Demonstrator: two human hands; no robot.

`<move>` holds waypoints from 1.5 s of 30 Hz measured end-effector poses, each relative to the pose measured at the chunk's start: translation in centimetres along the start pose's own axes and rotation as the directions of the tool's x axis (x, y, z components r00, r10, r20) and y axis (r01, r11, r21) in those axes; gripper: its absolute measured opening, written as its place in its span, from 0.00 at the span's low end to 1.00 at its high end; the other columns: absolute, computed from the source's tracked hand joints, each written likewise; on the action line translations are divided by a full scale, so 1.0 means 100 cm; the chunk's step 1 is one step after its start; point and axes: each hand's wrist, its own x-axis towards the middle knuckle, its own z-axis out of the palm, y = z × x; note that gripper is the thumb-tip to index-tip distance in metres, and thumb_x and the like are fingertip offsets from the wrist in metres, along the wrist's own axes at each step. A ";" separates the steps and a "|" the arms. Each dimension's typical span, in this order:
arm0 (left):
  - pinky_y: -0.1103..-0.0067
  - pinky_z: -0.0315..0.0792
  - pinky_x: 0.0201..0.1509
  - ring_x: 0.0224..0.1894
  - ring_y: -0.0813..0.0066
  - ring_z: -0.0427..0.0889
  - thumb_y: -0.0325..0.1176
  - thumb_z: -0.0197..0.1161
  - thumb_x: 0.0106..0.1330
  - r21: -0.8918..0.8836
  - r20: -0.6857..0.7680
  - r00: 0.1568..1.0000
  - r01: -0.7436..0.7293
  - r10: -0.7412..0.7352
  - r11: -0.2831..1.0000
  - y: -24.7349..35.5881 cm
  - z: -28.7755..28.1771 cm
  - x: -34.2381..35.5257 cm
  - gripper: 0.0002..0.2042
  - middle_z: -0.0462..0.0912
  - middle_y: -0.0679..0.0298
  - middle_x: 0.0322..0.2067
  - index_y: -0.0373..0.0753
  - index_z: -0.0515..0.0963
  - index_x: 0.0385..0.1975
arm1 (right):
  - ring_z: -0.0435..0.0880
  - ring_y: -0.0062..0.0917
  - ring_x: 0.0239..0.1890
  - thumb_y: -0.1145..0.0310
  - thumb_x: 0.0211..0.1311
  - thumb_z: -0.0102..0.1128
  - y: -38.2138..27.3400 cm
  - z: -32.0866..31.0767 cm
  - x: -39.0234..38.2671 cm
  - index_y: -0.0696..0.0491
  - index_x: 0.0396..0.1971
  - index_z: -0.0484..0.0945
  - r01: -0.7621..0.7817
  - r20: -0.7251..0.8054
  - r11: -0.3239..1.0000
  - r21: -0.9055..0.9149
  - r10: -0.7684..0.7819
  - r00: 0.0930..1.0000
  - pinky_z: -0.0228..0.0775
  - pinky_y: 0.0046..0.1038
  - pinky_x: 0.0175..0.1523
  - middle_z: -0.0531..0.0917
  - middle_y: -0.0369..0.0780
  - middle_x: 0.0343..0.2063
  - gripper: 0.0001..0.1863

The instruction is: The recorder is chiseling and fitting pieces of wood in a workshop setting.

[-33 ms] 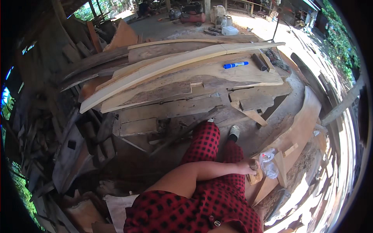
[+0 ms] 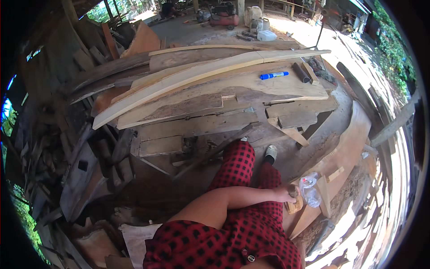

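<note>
My left arm reaches across my lap to the right. Its hand [image 2: 282,194] is closed around a pale wooden piece with a rounded brown upper end [image 2: 294,205], held beside my right thigh; its exact kind is not clear. Right beside it lies a clear plastic bottle with a red spot [image 2: 312,197], resting against boards. My right hand does not show. Ahead, a blue marker [image 2: 274,75] lies on a broad pale plank [image 2: 251,85], near a dark cylinder [image 2: 300,72] and a small wood block [image 2: 310,73].
A long curved pale board [image 2: 192,77] lies across the stacked planks. A wide reddish-brown slab [image 2: 349,139] leans at the right. Scrap wood [image 2: 49,152] piles up on the left. Farther back stand a red compressor [image 2: 224,20], a white container [image 2: 266,35] and yellowish jugs [image 2: 253,17].
</note>
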 end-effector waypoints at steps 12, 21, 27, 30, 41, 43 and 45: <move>0.75 0.71 0.48 0.40 0.71 0.78 0.28 0.67 0.48 -0.006 -0.007 0.997 0.071 -0.071 0.997 -0.010 -0.001 0.004 0.15 0.79 0.64 0.35 0.39 0.74 0.36 | 0.71 0.21 0.15 0.68 0.52 0.57 0.004 -0.073 -0.031 0.63 0.39 0.73 0.013 0.154 0.982 -0.190 0.017 0.988 0.66 0.28 0.21 0.75 0.39 0.20 0.16; 0.76 0.70 0.49 0.41 0.73 0.78 0.29 0.68 0.49 0.017 0.028 0.999 -0.035 0.035 0.999 -0.013 0.004 -0.001 0.14 0.79 0.64 0.36 0.39 0.75 0.36 | 0.72 0.22 0.16 0.68 0.52 0.57 -0.038 -0.096 -0.046 0.63 0.39 0.73 0.078 0.293 0.969 -0.235 -0.006 0.956 0.67 0.28 0.21 0.75 0.39 0.20 0.17; 0.76 0.71 0.49 0.41 0.74 0.78 0.30 0.69 0.49 -0.022 0.042 0.999 -0.001 0.002 1.000 -0.011 0.004 0.001 0.15 0.79 0.65 0.36 0.40 0.75 0.37 | 0.73 0.22 0.17 0.67 0.52 0.57 -0.050 -0.114 -0.080 0.63 0.39 0.73 0.066 0.373 0.969 -0.236 0.028 0.928 0.67 0.28 0.22 0.76 0.39 0.20 0.17; 0.77 0.71 0.48 0.41 0.72 0.79 0.32 0.69 0.48 -0.001 0.047 0.999 -0.008 0.008 1.000 -0.005 -0.002 0.000 0.15 0.80 0.63 0.37 0.40 0.76 0.37 | 0.73 0.22 0.17 0.67 0.53 0.57 -0.057 -0.115 -0.099 0.63 0.39 0.73 0.051 0.409 0.976 -0.212 0.041 0.911 0.67 0.28 0.22 0.76 0.39 0.20 0.17; 0.77 0.72 0.47 0.41 0.73 0.79 0.31 0.68 0.50 0.001 0.054 0.998 0.022 -0.022 1.000 0.000 -0.004 0.002 0.14 0.80 0.62 0.36 0.38 0.76 0.36 | 0.74 0.23 0.18 0.67 0.53 0.57 -0.082 -0.148 -0.145 0.63 0.39 0.73 0.052 0.565 0.984 -0.170 0.054 0.823 0.67 0.28 0.23 0.77 0.40 0.21 0.17; 0.78 0.72 0.46 0.40 0.74 0.79 0.31 0.68 0.50 0.015 0.060 0.998 0.014 -0.014 1.000 -0.001 -0.004 0.003 0.14 0.80 0.62 0.36 0.38 0.76 0.36 | 0.74 0.23 0.18 0.67 0.53 0.57 -0.090 -0.153 -0.147 0.63 0.39 0.73 0.071 0.605 0.984 -0.166 0.045 0.795 0.67 0.28 0.23 0.77 0.40 0.21 0.17; 0.78 0.72 0.46 0.40 0.74 0.79 0.30 0.68 0.50 0.024 0.061 0.998 0.006 -0.008 1.000 0.002 -0.004 0.003 0.13 0.80 0.62 0.36 0.38 0.76 0.36 | 0.74 0.23 0.18 0.67 0.53 0.57 -0.096 -0.161 -0.148 0.63 0.39 0.74 0.091 0.645 0.982 -0.168 0.040 0.763 0.67 0.28 0.23 0.77 0.40 0.21 0.17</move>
